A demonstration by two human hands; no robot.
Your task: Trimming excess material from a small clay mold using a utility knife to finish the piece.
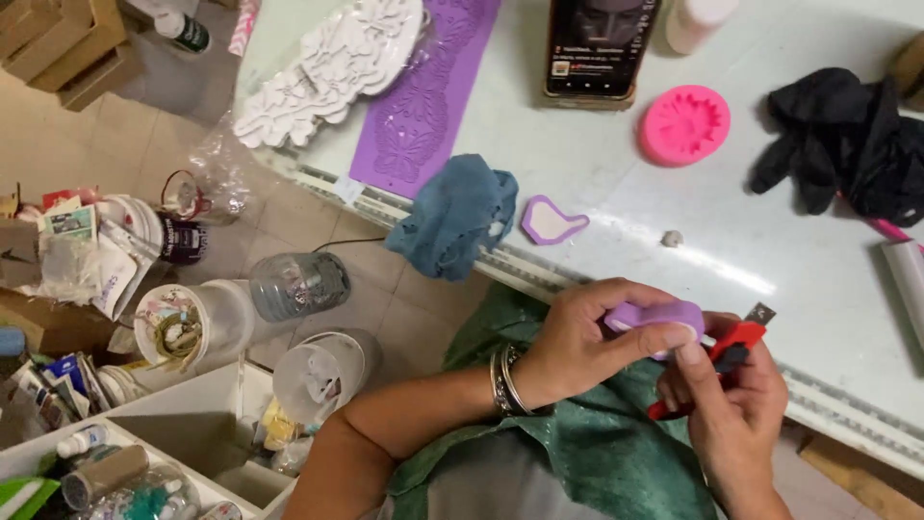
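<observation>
Left hand (577, 337) grasps a purple mould (656, 318), fingers curled over its top, thumb along the right end. Right hand (736, 404) is clenched on a red cutter (730, 349), its blade tip poking out just right of the mould. Both are held near, above the lap, just off the near edge of the counter (770, 250).

The mould looks small, light, soft and rubbery, likely to flex if squeezed, so a hold across its thick body with fingers clear of the edge next to the blade seems best. The cutter looks stiff and light, with a sharp tip; take it by the red handle only.

On the counter: a small purple cut-out (551, 221) and a blue cloth (452, 214) draped over the near edge, a pink round mould (684, 124) further off, a black cloth (847, 144) far right, a phone (599, 43) at the far side, a purple mat (423, 96) and a white relief piece (332, 63) far left. Jars and tubs (192, 323) crowd the floor at left.
</observation>
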